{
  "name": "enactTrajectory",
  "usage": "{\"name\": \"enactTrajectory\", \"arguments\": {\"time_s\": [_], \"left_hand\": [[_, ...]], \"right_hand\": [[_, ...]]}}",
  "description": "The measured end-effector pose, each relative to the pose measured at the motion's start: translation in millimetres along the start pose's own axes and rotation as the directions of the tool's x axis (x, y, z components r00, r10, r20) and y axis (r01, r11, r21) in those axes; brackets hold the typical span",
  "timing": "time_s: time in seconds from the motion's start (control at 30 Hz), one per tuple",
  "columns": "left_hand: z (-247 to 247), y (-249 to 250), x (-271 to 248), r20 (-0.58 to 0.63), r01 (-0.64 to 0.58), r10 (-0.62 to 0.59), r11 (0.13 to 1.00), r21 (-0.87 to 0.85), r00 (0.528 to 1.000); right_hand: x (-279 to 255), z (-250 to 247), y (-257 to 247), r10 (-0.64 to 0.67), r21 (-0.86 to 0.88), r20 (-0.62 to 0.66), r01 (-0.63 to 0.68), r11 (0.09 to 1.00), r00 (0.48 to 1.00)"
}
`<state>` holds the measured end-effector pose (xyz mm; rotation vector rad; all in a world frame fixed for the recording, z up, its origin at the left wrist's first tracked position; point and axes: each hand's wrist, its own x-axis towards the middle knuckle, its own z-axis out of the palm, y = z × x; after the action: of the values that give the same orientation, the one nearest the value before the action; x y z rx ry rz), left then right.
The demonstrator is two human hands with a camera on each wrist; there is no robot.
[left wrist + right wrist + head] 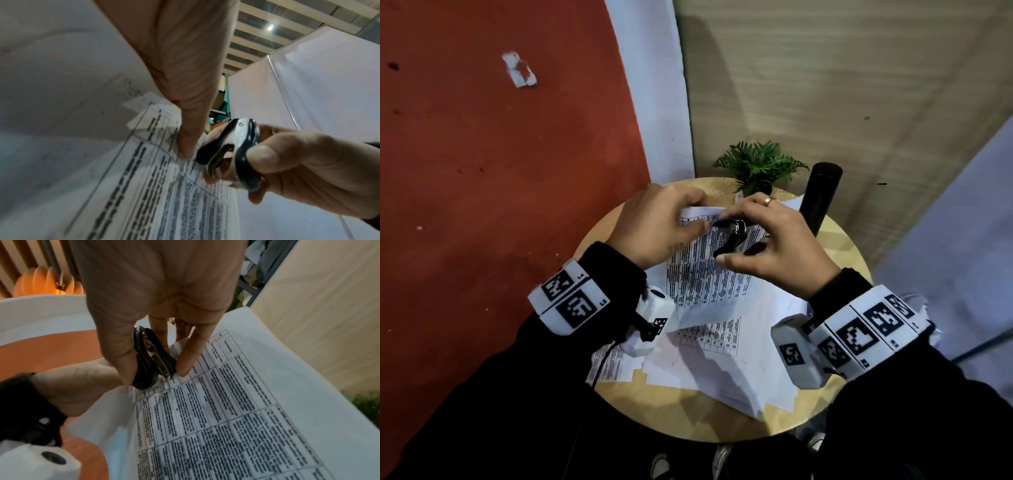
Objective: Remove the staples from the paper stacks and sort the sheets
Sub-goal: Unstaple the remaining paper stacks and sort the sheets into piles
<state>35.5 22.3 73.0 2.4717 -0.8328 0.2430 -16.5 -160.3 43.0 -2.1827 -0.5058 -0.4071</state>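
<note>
**Head view: staple remover at corner of printed stack**

Head view, looking down on a round wooden table (839, 240). Lifted above it, a stapled paper stack (709, 274): white sheets printed with a ruled table, rows of dense black text in boxed columns, lettering too blurred to read. Top edge folded back, upper corner creased and slightly torn. Gripped at that top edge by the left hand (654, 226), thumb pressed on the printed face, fingers curled behind. Held in the right hand (774, 246), a staple remover (732, 236): glossy black curved grips, silver metal hinge and claws, pinched between thumb and fingers. Metal claws touching the sheet at the corner, just beside the left thumb (191, 129); staple itself too small to make out. Gold ring on one right finger.

Under the raised stack, loose sheets (722, 370) fanned untidily across the tabletop, some printed, some blank side up. At the far rim, a small green plant (756, 164) and a black cylinder (822, 195), standing upright.
</note>
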Motion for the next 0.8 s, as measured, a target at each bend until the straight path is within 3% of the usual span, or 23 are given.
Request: {"name": "enactTrajectory", "arguments": {"time_s": [0.1,0.27,0.43,0.57,0.8], "left_hand": [[0.6,0.4,0.8,0.007,-0.002,0.003,1.0,-0.031,1.0],[-1.8,-3.7,1.3,0.051,0.038,-0.034,0.996,-0.079,0.998],[1.2,-11.5,1.4,0.144,0.085,-0.038,0.94,-0.331,0.989],[0.5,-11.6,0.6,0.164,0.094,-0.042,0.941,-0.325,0.986],[-3.5,-15.0,-5.1,0.19,0.138,-0.055,0.88,-0.455,0.98]], "right_hand": [[-1.6,2.3,-1.1,0.033,0.066,-0.01,-0.033,0.997,0.999],[-4.2,-6.5,2.7,0.043,0.017,-0.003,-0.043,0.999,0.999],[-5.9,-11.3,-0.4,-0.039,-0.004,-0.105,0.039,0.999,0.994],[-5.2,0.2,-6.4,-0.188,-0.066,-0.112,0.181,0.981,0.976],[1.6,5.4,-4.2,-0.195,-0.005,-0.073,0.195,0.981,0.978]]}}
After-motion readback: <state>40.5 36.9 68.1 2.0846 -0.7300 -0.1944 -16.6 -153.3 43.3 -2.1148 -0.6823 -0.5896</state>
